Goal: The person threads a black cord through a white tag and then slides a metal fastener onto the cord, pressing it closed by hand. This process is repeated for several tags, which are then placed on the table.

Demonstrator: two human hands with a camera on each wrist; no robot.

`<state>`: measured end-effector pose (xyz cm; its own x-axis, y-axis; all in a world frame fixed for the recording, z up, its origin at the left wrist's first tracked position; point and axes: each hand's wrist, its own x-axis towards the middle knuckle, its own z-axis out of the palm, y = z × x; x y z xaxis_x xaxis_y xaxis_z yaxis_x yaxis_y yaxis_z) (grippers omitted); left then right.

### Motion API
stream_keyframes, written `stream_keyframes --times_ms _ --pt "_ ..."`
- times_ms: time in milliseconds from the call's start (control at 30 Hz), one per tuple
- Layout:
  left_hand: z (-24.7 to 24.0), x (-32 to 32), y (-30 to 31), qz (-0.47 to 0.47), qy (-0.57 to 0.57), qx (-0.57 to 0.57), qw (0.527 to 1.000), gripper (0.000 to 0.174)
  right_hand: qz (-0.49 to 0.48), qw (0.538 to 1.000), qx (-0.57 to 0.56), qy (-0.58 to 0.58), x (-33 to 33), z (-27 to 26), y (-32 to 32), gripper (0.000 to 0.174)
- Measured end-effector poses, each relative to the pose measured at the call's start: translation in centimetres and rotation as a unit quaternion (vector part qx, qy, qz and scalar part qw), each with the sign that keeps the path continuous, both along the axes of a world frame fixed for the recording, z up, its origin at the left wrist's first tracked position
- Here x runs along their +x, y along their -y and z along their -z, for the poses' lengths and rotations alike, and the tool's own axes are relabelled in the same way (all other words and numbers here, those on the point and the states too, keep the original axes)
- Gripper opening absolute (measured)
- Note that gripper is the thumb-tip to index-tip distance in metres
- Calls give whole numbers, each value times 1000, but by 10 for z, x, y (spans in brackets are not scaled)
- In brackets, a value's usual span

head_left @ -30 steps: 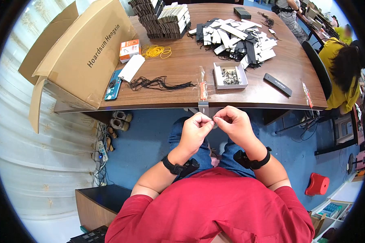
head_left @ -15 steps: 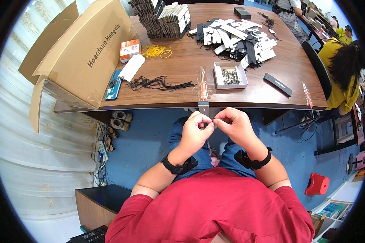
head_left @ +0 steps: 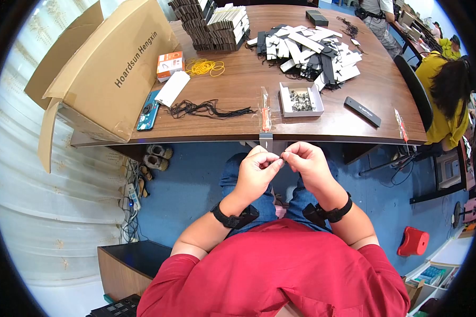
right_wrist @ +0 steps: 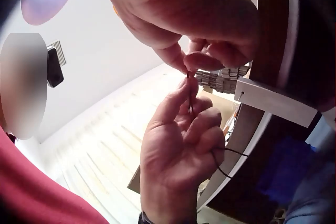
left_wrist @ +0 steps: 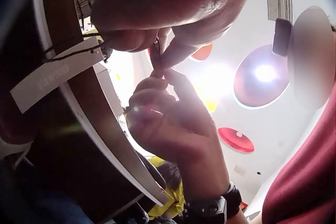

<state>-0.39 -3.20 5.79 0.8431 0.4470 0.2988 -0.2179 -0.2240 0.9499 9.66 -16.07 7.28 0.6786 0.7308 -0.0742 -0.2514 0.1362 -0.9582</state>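
Thumb and fingers of the left hand (head_left: 255, 173) pinch a thin dark cord (right_wrist: 190, 100), which runs through its curled fingers. The fingertips of the right hand (head_left: 310, 168) meet them and pinch the same cord at its upper part in the right wrist view. A loop of cord (left_wrist: 71, 52) trails from the left hand to a white tag (left_wrist: 56, 77) with a small hole. This tag (right_wrist: 278, 102) lies beyond the hands in the right wrist view. Whatever is right between the fingertips is small and mostly hidden.
On the table (head_left: 222, 87) are an open box of small metal parts (head_left: 303, 100), a bundle of black cords (head_left: 209, 110), a pile of tags (head_left: 307, 47) and a black bar (head_left: 362, 111). A large carton (head_left: 116, 68) stands left; a person in yellow (head_left: 444, 95) sits right.
Both hands have shifted slightly to the right and remain fingertip to fingertip. The right fingers have changed their pinch, and a small dark bit now shows between the hands.
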Motion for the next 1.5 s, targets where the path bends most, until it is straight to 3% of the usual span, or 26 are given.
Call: stream_keyframes --times_ms 67,167,200,267,400,533,633,733,833,967,1033,1100,1167,1200,1233,1267,1400,1433,1500 --pt "-2 0 -1 1 0 2 1000 9 -15 1000 -1 -6 2 1 3 10" --pt "-1 -2 -4 8 -9 -6 1000 8 32 983 -36 179 5 -4 7 17" --pt "-2 -2 -5 8 -15 -5 1000 8 36 953 -37 297 6 -10 9 21" --pt "-3 -3 -6 10 -23 7 1000 8 44 853 -37 518 9 -25 11 29" --pt "-5 -2 -6 18 -30 32 999 7 20 734 -45 678 19 -34 11 32" --pt "-8 -3 -6 22 -32 15 999 8 9 744 -45 667 23 -29 11 19" --pt "-8 -3 -8 47 -25 -18 998 11 13 782 -35 622 19 -27 10 12" --pt "-6 -3 -13 89 -55 -64 992 11 20 922 -83 379 13 -28 14 7" --pt "-6 -2 -12 108 -55 -173 977 12 18 931 -108 347 12 -23 17 6" --pt "-8 -2 -25 177 -130 -453 864 14 72 921 -108 368 3 -7 16 8" --pt "-2 4 -23 170 -118 -543 814 17 128 853 -123 491 -3 3 13 6" --pt "-2 6 -17 159 -117 -527 827 17 158 750 -122 630 -10 6 10 8" --pt "-3 6 -14 152 -133 -493 846 13 154 728 -107 659 -16 3 6 9" --pt "1 7 -11 97 -78 -308 943 12 155 722 -101 667 -17 -2 5 9" --pt "6 11 -6 38 -19 -106 993 10 164 716 -101 671 -15 -6 6 9" --pt "9 13 -3 -23 41 100 994 9 173 709 -102 676 -12 -10 5 9" --pt "-5 4 -2 11 -62 103 993 7 155 728 -87 662 1 -9 4 8" --pt "-4 4 -2 23 -53 84 995 9 120 760 -97 631 3 -8 7 10" --pt "-1 5 -1 48 -36 45 997 12 93 778 -90 615 8 -8 9 9"
